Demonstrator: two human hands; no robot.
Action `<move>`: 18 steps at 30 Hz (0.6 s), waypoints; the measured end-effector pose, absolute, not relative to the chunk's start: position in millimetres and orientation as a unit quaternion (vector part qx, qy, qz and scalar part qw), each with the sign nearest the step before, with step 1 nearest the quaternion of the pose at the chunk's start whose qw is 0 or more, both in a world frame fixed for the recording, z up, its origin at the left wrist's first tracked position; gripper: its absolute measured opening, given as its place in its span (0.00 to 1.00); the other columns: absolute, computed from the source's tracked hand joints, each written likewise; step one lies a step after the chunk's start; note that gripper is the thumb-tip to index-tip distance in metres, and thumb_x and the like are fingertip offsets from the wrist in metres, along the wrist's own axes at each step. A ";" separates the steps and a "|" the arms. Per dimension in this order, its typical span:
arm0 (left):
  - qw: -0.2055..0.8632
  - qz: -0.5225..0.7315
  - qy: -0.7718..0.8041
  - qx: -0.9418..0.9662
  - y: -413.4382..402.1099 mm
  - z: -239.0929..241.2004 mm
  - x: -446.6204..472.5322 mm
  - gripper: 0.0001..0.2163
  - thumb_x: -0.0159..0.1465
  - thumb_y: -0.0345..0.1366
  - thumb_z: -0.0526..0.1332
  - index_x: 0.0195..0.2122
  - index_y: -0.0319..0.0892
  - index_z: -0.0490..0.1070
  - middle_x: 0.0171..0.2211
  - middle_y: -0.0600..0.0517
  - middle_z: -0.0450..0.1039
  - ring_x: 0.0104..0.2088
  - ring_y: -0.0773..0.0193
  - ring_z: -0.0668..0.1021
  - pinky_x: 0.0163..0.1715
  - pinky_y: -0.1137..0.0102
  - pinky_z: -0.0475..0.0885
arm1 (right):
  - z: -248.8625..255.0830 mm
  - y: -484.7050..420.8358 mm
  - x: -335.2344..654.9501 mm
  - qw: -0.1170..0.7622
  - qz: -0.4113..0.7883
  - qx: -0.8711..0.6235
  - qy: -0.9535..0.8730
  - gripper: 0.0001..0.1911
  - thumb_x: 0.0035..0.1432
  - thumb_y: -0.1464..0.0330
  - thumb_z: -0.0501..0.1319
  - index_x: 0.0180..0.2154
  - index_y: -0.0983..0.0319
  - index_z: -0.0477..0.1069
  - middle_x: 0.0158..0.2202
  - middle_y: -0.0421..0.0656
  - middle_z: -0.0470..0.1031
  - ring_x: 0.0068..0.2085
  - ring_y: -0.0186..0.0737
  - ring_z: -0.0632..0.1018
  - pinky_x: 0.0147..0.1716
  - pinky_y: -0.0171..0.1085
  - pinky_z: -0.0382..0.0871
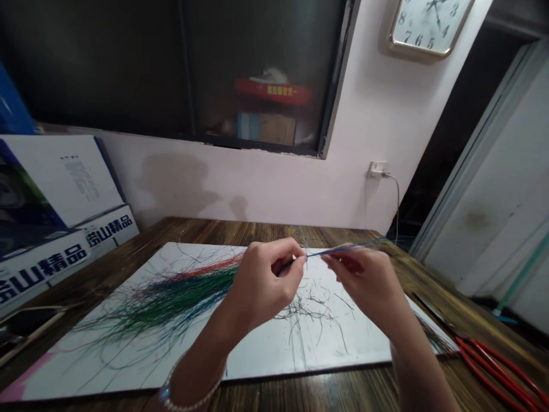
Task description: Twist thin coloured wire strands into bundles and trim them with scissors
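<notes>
Blue strands [317, 253] are held above the white board [257, 357], toward its far edge, stretched between both hands. By the left hand [263, 280], they are pinched between thumb and index finger; a dark length is seen inside the curled fingers. The right hand [364, 277] is placed at the strands with thumb and fingers drawn together; whether they are gripped there cannot be told. A loose bundle of coloured strands [180, 297] is spread over the board's left half. Dark clippings [315, 303] are scattered mid-board. More strands [435, 337] are seen at the board's right edge. Red-handled scissors [500, 366] are laid on the tabletop [343, 395], just beside the board's near right corner.
</notes>
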State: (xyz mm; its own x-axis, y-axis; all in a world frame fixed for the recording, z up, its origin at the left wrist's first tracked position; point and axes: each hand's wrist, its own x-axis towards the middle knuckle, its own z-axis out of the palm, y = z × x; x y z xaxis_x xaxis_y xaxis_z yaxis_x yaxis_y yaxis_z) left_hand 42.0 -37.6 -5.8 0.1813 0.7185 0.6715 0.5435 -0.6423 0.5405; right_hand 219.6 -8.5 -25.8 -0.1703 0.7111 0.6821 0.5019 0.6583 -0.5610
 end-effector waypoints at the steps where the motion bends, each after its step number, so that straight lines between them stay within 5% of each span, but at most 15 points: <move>1: 0.032 0.489 0.425 0.761 -36.6 -7.0 42.2 0.08 0.59 0.30 0.56 0.22 0.40 0.67 0.15 0.59 0.55 0.18 0.72 0.58 0.17 0.73 0.53 | -24.8 -11.7 221.5 0.460 0.116 -0.413 -0.778 0.07 0.55 0.69 0.62 0.25 0.61 0.75 0.19 0.39 0.73 0.19 0.33 0.70 0.17 0.33 0.63; 3: -0.061 0.481 0.436 0.758 -34.9 -9.4 42.9 0.08 0.59 0.30 0.56 0.23 0.40 0.67 0.15 0.59 0.56 0.17 0.72 0.59 0.17 0.73 0.55 | -22.3 -19.9 222.7 0.432 0.150 -0.407 -0.790 0.09 0.56 0.67 0.61 0.25 0.61 0.75 0.18 0.39 0.72 0.18 0.32 0.69 0.16 0.32 0.62; 8: -0.201 0.448 0.420 0.763 -33.1 -16.6 46.4 0.07 0.60 0.29 0.55 0.27 0.40 0.70 0.16 0.57 0.65 0.17 0.70 0.66 0.20 0.72 0.59 | -18.3 -32.6 214.6 0.562 0.196 -0.357 -0.721 0.08 0.55 0.68 0.62 0.39 0.61 0.75 0.17 0.35 0.68 0.16 0.28 0.66 0.15 0.30 0.60; 18: -0.306 0.417 0.344 0.784 -33.4 -21.3 52.2 0.08 0.58 0.26 0.54 0.27 0.40 0.71 0.20 0.54 0.74 0.21 0.66 0.75 0.21 0.71 0.65 | -18.2 -25.2 206.5 0.573 0.327 -0.337 -0.672 0.06 0.52 0.66 0.65 0.30 0.62 0.78 0.14 0.35 0.66 0.14 0.26 0.62 0.11 0.28 0.54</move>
